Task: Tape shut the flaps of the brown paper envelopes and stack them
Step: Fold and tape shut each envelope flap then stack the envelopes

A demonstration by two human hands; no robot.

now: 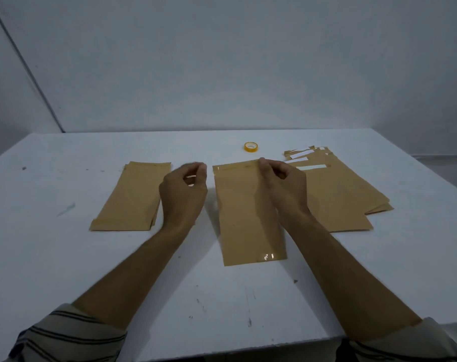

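The right hand (282, 184) has its fingers curled and its thumb at the top edge of the middle envelope (244, 215); whether it pinches anything cannot be told. The left hand (184, 189), blurred, draws its fingertips together just off that envelope's top left corner, and its grip is equally unclear. The envelope lies flat on the white table (65, 257), between a neat stack of envelopes (133, 197) on the left and a fanned pile (337, 194) with white strips on the right. A yellow tape roll (250, 147) sits behind.
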